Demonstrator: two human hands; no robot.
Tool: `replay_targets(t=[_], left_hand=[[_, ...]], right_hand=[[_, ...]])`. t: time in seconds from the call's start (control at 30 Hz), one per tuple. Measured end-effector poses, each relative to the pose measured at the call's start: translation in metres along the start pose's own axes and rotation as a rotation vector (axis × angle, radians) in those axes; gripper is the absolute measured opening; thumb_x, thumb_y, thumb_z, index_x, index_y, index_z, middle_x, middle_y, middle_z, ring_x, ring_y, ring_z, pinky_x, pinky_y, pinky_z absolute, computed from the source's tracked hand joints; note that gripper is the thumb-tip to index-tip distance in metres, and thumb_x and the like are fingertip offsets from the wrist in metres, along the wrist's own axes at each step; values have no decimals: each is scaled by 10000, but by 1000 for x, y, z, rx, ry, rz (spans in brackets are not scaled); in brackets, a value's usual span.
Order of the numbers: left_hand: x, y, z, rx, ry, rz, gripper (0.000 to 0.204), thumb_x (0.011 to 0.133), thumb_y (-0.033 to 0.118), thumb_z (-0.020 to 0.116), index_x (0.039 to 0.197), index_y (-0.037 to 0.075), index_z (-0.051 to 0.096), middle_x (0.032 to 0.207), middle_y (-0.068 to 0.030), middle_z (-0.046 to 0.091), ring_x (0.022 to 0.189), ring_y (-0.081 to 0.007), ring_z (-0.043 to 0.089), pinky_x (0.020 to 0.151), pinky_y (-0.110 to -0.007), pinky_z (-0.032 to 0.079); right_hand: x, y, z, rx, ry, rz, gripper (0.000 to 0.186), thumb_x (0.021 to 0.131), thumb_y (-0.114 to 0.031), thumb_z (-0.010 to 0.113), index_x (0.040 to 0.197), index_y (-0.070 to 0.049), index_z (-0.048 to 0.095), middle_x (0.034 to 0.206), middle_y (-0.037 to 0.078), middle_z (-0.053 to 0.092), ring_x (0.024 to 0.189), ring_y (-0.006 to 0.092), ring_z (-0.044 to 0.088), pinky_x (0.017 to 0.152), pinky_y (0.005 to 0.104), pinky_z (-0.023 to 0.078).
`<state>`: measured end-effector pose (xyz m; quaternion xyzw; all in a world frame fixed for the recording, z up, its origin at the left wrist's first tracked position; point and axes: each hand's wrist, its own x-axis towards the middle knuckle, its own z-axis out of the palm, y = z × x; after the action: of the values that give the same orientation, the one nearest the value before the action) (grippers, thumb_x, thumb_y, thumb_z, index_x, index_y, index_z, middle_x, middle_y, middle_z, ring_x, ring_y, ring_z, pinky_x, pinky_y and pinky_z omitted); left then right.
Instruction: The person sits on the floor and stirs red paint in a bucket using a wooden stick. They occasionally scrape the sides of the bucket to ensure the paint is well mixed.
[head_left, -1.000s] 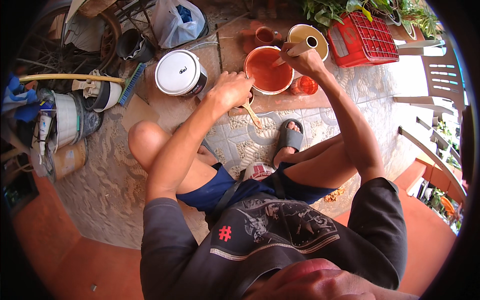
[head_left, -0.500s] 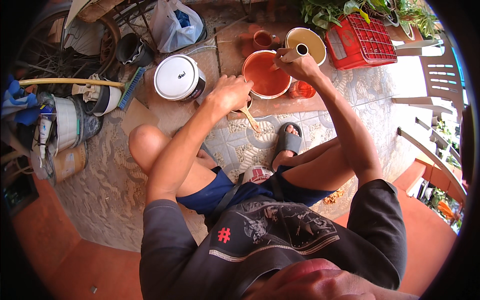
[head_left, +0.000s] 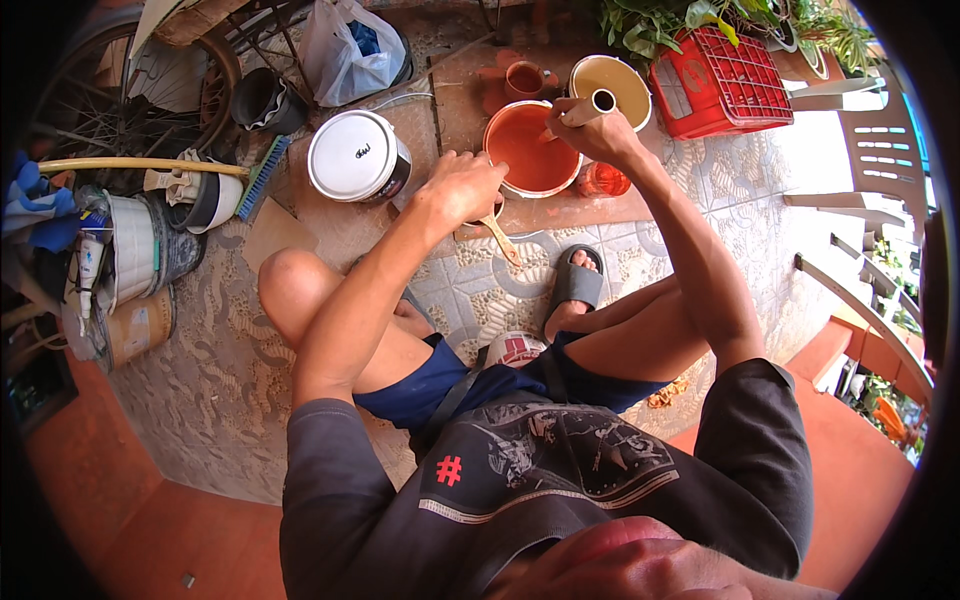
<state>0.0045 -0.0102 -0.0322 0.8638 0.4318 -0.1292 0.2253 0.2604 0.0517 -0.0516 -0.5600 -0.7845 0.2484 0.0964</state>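
Observation:
A bucket of orange-red paint (head_left: 530, 150) stands in front of me. My left hand (head_left: 463, 187) is closed at its left rim, fingers curled over the edge. My right hand (head_left: 603, 137) wraps round a pale hollow tube (head_left: 602, 101) over the right side of the bucket; its lower end reaches toward the paint, partly hidden by my hand. Below my left hand, the wooden handle of a paintbrush (head_left: 501, 240) sticks out over a small container that my hand mostly covers; the brush head is hidden.
A white-lidded pail (head_left: 350, 155) stands left, a cream-coloured bucket (head_left: 625, 85) behind right. A small red-brown cup (head_left: 525, 78), a red-stained clear jar (head_left: 604, 180) and a red crate (head_left: 722, 85) are nearby. At far left are a bicycle wheel (head_left: 130, 110) and a blue-bristled brush (head_left: 264, 176).

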Motion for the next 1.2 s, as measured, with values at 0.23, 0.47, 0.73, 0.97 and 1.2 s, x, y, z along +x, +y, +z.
replay_targets(t=[0.23,0.47,0.73,0.97,1.2], left_hand=[[0,-2,6,0,36,15,312,968,303,719,1184,78,720,1189,-188,747,1142,-366,718,955,-527,521],[-1,2,2,-1,-3,6,299,981,304,708,1176,78,724,1182,-188,747,1141,-364,716,957,-524,514],[-1,2,3,-12,-6,10,306,988,317,704,1179,78,724,1180,-184,749,1139,-360,718,962,-527,513],[0,3,5,-6,-8,4,308,991,317,702,1185,79,721,1187,-182,748,1151,-355,715,967,-530,514],[0,3,5,-5,-10,14,305,992,317,701,1187,82,721,1200,-178,746,1157,-352,713,965,-529,515]], right_hand=[[5,1,-4,19,19,13,250,1017,-269,584,962,-78,735,909,42,819,808,275,740,738,397,575],[1,4,1,7,4,2,250,1019,-283,576,982,-88,727,918,44,817,800,281,735,741,406,574],[3,7,6,7,9,17,259,1007,-324,579,982,-96,701,868,106,784,804,340,736,735,460,580],[3,8,8,85,60,-32,325,970,-388,598,934,-79,692,789,236,728,801,451,732,710,549,584],[4,11,11,92,56,6,355,950,-407,630,921,-61,706,816,249,738,815,453,737,719,542,591]])
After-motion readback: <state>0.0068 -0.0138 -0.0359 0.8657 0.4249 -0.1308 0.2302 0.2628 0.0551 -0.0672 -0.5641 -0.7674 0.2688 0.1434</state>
